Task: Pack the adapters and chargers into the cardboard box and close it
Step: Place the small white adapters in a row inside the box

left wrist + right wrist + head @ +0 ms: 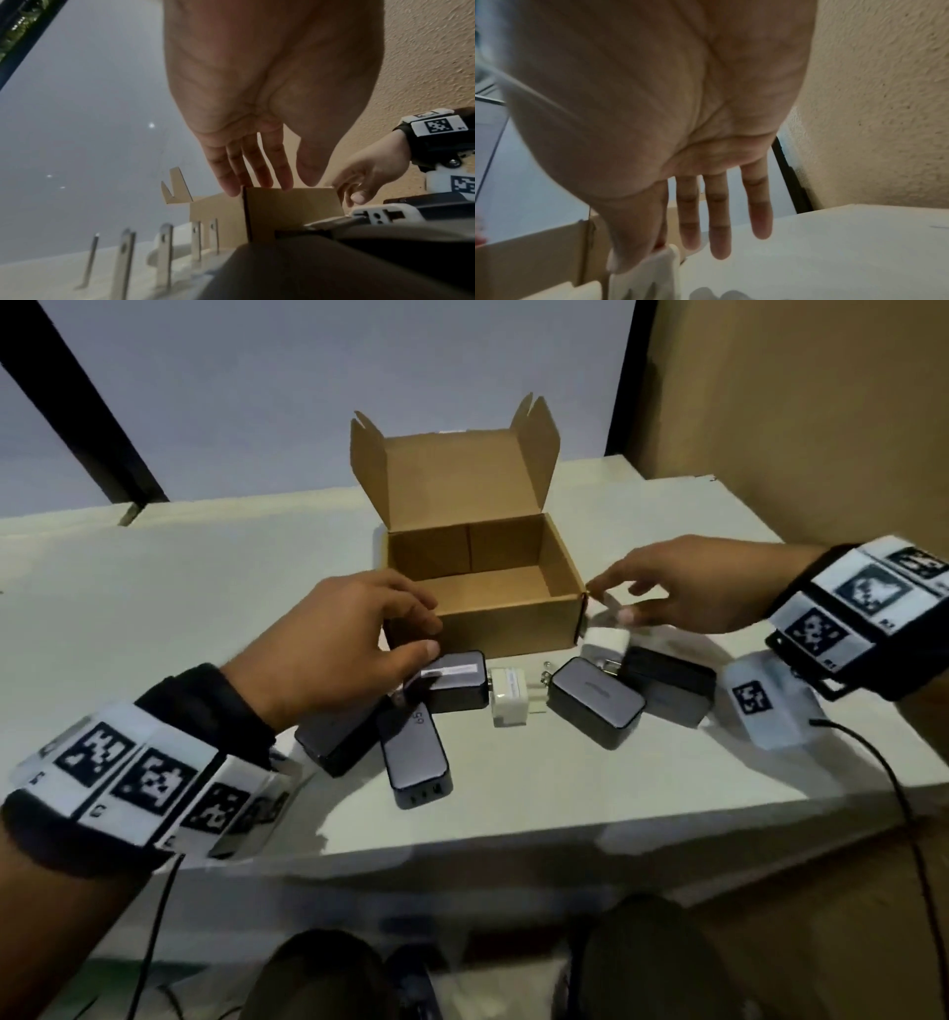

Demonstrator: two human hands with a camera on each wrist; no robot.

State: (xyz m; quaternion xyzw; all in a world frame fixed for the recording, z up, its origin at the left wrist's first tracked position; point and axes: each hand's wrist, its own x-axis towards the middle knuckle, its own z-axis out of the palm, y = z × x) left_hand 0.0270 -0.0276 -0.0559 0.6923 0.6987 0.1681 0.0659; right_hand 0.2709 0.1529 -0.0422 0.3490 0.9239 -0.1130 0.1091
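The open cardboard box stands mid-table, lid flap up, and looks empty inside. Several dark chargers lie in front of it, such as one with a white label, one with ports facing me and one at the right. A white adapter lies among them. My left hand hovers with relaxed fingers at the box's front left corner, holding nothing. My right hand pinches a second white adapter between thumb and forefinger, beside the box's front right corner.
The white table ends in a front edge just below the chargers. A tan wall rises at the right. Cables hang from both wrist bands. Metal plug prongs stick up in the left wrist view.
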